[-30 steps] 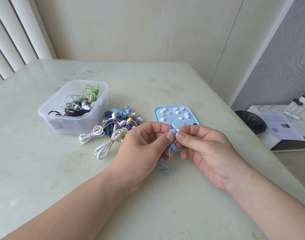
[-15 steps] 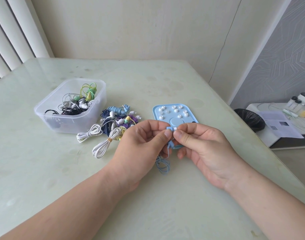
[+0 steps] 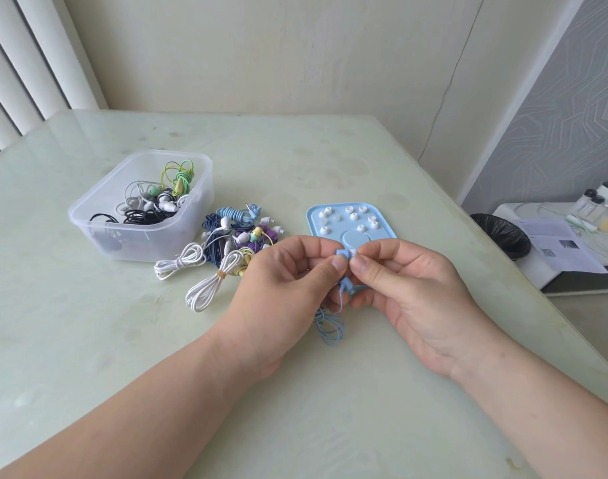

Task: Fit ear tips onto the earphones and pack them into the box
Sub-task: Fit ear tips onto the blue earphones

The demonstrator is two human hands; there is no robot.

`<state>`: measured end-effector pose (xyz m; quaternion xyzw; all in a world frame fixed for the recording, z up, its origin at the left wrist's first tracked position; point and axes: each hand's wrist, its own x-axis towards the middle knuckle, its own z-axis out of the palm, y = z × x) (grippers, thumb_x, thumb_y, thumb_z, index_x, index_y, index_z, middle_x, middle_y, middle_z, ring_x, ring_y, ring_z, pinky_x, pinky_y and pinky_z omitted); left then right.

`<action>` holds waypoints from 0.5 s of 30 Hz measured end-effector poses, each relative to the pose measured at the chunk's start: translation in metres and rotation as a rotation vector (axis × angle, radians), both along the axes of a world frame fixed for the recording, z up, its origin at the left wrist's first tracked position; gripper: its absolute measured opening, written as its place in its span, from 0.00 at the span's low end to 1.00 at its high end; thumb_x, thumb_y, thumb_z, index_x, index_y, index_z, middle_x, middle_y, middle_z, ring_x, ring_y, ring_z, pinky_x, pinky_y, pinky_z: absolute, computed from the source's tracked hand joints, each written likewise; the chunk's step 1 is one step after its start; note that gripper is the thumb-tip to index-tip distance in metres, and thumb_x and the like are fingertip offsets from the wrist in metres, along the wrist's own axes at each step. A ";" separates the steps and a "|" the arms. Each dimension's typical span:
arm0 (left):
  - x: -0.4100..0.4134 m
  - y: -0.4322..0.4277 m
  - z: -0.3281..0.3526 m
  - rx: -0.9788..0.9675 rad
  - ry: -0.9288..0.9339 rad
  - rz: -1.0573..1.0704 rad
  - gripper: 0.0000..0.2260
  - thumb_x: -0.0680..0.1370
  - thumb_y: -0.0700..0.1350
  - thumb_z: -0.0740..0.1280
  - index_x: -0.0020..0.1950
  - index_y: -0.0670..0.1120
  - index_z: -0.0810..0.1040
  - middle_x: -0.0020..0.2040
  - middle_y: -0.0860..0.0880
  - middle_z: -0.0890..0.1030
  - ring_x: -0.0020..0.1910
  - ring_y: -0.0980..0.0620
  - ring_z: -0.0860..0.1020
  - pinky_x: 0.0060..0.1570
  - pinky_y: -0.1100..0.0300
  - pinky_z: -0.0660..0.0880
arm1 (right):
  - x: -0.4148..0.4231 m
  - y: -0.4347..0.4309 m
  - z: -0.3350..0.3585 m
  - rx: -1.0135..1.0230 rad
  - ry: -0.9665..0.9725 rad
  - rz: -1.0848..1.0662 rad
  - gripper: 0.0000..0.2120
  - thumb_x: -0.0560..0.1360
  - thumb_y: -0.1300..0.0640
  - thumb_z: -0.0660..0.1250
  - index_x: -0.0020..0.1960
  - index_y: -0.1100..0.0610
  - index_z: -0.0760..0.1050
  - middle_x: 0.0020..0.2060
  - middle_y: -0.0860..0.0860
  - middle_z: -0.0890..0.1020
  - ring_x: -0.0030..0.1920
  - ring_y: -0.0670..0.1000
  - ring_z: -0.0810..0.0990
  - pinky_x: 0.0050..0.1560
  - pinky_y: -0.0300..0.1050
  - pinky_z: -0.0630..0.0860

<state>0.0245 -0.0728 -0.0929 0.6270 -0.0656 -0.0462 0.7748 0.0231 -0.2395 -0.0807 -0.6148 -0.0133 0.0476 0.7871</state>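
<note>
My left hand [image 3: 288, 288] pinches a light blue earbud [image 3: 341, 253] between thumb and forefinger. Pressed against the bud is a white ear tip [image 3: 353, 252], pinched by my right hand [image 3: 409, 292]. The earphone's blue cable [image 3: 330, 326] hangs below my fingers and coils on the table. Behind my hands lies a blue lid [image 3: 382, 216] with several white ear tips on it. A pile of bundled earphones [image 3: 226, 247] in several colours sits left of the lid. The clear plastic box [image 3: 98, 216] at the left holds several coiled earphones.
The pale green table [image 3: 88, 323] runs to a cream wall at the back. Its right edge drops off to a floor with a black bin [image 3: 502, 233] and a low white stand [image 3: 565, 250] bearing papers and small bottles. Vertical blinds [image 3: 26, 63] hang at the far left.
My hands stay together on the bud and tip, with only small finger shifts. The view drifted slightly, so everything sits a little lower and left than a second ago.
</note>
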 end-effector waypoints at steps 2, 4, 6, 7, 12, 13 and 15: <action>0.000 0.000 0.000 0.003 -0.003 -0.007 0.03 0.81 0.38 0.69 0.50 0.42 0.83 0.42 0.38 0.84 0.35 0.45 0.77 0.37 0.58 0.77 | 0.000 -0.001 0.001 0.006 0.002 0.024 0.09 0.69 0.62 0.73 0.48 0.62 0.79 0.41 0.61 0.85 0.39 0.59 0.85 0.39 0.48 0.80; 0.000 0.001 0.001 0.006 -0.005 -0.014 0.04 0.82 0.38 0.69 0.50 0.42 0.83 0.41 0.38 0.84 0.35 0.45 0.77 0.37 0.57 0.77 | 0.001 -0.002 0.002 0.002 0.002 0.045 0.09 0.70 0.61 0.72 0.49 0.63 0.79 0.41 0.61 0.85 0.38 0.60 0.85 0.40 0.48 0.80; 0.001 0.002 0.001 0.009 -0.004 -0.024 0.04 0.82 0.38 0.69 0.50 0.42 0.83 0.42 0.38 0.84 0.35 0.45 0.77 0.37 0.57 0.77 | 0.001 -0.002 0.002 -0.009 -0.001 0.056 0.08 0.73 0.62 0.71 0.50 0.64 0.78 0.41 0.62 0.85 0.38 0.60 0.85 0.39 0.48 0.80; 0.001 0.002 0.001 0.014 -0.005 -0.028 0.04 0.82 0.38 0.68 0.51 0.42 0.83 0.42 0.38 0.84 0.35 0.45 0.77 0.37 0.57 0.77 | 0.001 -0.002 0.002 -0.017 -0.005 0.055 0.07 0.74 0.62 0.70 0.51 0.64 0.78 0.41 0.62 0.84 0.38 0.60 0.84 0.38 0.48 0.80; 0.001 0.003 0.001 0.034 -0.019 -0.026 0.03 0.81 0.37 0.69 0.51 0.41 0.83 0.42 0.37 0.84 0.35 0.45 0.77 0.39 0.56 0.78 | 0.000 0.000 -0.005 -0.109 -0.057 -0.007 0.02 0.80 0.65 0.67 0.50 0.63 0.78 0.42 0.61 0.84 0.39 0.61 0.84 0.39 0.51 0.78; 0.000 0.002 0.001 0.042 -0.026 -0.019 0.03 0.81 0.37 0.69 0.51 0.41 0.82 0.43 0.35 0.84 0.35 0.46 0.78 0.39 0.55 0.78 | 0.000 0.001 -0.006 -0.122 -0.066 -0.017 0.02 0.80 0.65 0.67 0.49 0.63 0.78 0.42 0.60 0.84 0.39 0.61 0.84 0.39 0.52 0.78; -0.001 0.001 0.000 0.052 -0.034 0.005 0.02 0.81 0.37 0.69 0.52 0.40 0.82 0.44 0.32 0.83 0.34 0.47 0.78 0.38 0.56 0.77 | -0.001 0.003 -0.007 -0.137 -0.077 -0.030 0.03 0.81 0.65 0.67 0.49 0.62 0.79 0.42 0.60 0.84 0.40 0.60 0.83 0.40 0.52 0.78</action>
